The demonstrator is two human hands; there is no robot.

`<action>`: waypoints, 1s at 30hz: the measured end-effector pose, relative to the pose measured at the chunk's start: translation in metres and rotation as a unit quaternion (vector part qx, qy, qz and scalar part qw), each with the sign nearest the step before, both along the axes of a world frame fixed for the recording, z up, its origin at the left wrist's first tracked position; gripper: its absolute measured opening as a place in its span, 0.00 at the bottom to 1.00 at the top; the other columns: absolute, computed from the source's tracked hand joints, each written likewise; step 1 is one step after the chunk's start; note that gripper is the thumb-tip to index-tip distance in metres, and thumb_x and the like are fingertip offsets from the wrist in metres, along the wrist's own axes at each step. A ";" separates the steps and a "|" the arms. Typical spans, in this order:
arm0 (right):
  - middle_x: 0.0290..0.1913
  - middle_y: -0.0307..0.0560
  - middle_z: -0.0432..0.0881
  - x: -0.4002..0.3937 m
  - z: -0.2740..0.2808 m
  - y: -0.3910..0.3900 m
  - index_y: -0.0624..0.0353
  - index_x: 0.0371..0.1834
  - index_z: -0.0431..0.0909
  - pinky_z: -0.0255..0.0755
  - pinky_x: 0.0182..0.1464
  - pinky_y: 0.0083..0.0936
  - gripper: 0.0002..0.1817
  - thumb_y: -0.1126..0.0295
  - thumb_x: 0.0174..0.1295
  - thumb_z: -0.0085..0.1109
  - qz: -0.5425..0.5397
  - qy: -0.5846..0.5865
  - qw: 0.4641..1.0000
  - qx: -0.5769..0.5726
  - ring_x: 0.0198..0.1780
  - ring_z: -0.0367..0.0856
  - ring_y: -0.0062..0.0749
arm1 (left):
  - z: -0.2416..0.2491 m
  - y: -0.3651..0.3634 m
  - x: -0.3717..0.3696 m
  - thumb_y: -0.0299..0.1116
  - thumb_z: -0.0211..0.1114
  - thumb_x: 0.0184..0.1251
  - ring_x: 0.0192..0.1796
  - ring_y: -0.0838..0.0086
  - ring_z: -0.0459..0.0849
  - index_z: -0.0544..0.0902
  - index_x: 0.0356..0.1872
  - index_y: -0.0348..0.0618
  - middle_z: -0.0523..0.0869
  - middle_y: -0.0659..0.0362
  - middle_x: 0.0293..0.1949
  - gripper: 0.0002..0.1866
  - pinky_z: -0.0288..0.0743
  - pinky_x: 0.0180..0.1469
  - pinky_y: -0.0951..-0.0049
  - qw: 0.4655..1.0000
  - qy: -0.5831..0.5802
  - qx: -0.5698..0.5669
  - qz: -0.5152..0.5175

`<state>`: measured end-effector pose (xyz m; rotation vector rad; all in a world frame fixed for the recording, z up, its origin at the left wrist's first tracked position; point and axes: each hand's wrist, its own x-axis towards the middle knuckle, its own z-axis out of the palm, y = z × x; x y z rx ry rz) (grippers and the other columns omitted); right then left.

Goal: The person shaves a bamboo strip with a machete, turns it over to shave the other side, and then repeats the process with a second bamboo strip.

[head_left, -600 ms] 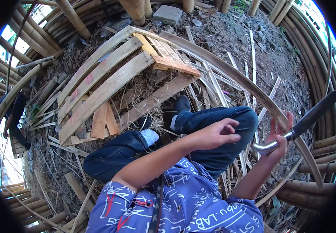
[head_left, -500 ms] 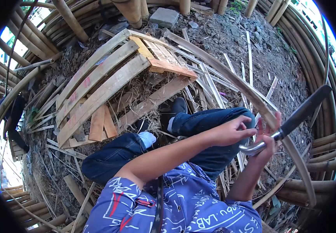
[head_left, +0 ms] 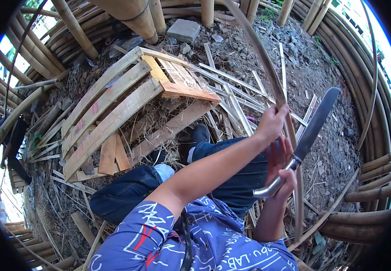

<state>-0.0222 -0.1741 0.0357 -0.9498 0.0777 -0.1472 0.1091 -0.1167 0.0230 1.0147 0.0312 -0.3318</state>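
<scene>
In the head view my left hand [head_left: 272,121] is closed around a long split-bamboo strip [head_left: 261,49], which stands up steeply and runs down past my right side. Just below it, my right hand [head_left: 282,174] has a machete [head_left: 317,119] by its curved metal handle, thumb over the grip. The dark, broad blade points up and to the right, crossing the strip near the handle. Some fingers of my right hand are stretched upward behind the strip.
A slatted wooden crate [head_left: 114,108] lies tilted before my feet with fibrous shavings around it. Thin bamboo slivers [head_left: 238,106] litter the soil. A concrete block [head_left: 184,30] sits at the back. Bamboo poles [head_left: 378,194] line the right side. Another person [head_left: 12,140] is at far left.
My left hand has moved up and closed on the bamboo strip. The strip has swung more upright, and the machete has shifted left with its blade turned further upward.
</scene>
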 end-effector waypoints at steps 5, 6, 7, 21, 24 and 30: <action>0.57 0.64 0.76 -0.028 -0.004 -0.010 0.71 0.68 0.59 0.70 0.64 0.44 0.42 0.69 0.41 0.50 0.043 0.005 0.994 0.100 0.58 0.78 0.50 | 0.007 0.035 0.061 0.42 0.46 0.78 0.36 0.71 0.85 0.76 0.38 0.41 0.87 0.54 0.34 0.16 0.80 0.47 0.68 0.978 -0.164 0.123 0.036; 0.51 0.63 0.81 -0.032 0.000 -0.012 0.72 0.65 0.62 0.74 0.60 0.43 0.40 0.69 0.41 0.50 0.042 0.005 0.994 0.105 0.53 0.82 0.49 | 0.013 0.040 0.063 0.43 0.46 0.78 0.36 0.70 0.86 0.76 0.38 0.41 0.87 0.53 0.33 0.17 0.81 0.46 0.68 0.980 -0.155 0.118 0.043; 0.48 0.64 0.82 -0.033 0.008 -0.012 0.72 0.62 0.65 0.76 0.55 0.43 0.38 0.68 0.41 0.50 0.019 0.008 0.995 0.101 0.47 0.84 0.48 | 0.022 0.045 0.066 0.43 0.46 0.78 0.36 0.70 0.86 0.76 0.39 0.40 0.87 0.53 0.33 0.17 0.82 0.46 0.68 0.981 -0.148 0.113 0.051; 0.37 0.59 0.83 -0.037 0.038 -0.063 0.73 0.61 0.65 0.79 0.45 0.35 0.38 0.68 0.40 0.52 -0.105 -0.103 0.989 -0.009 0.34 0.84 0.43 | 0.172 0.104 0.137 0.41 0.46 0.78 0.31 0.74 0.86 0.76 0.41 0.39 0.82 0.59 0.24 0.16 0.79 0.35 0.73 0.834 -0.472 0.269 0.095; 0.35 0.57 0.83 -0.032 0.040 -0.066 0.71 0.60 0.66 0.79 0.43 0.35 0.37 0.68 0.40 0.52 -0.111 -0.106 0.988 0.007 0.33 0.83 0.43 | 0.235 0.101 0.116 0.41 0.47 0.78 0.24 0.78 0.78 0.76 0.44 0.35 0.77 0.62 0.21 0.18 0.71 0.26 0.73 0.836 -0.434 0.335 0.015; 0.34 0.57 0.83 -0.029 0.032 -0.063 0.69 0.55 0.68 0.79 0.41 0.37 0.32 0.69 0.41 0.52 -0.117 -0.115 0.985 0.053 0.32 0.84 0.42 | 0.229 0.091 0.071 0.39 0.50 0.76 0.26 0.78 0.80 0.79 0.43 0.40 0.81 0.61 0.23 0.14 0.75 0.32 0.74 0.680 -0.495 0.523 -0.136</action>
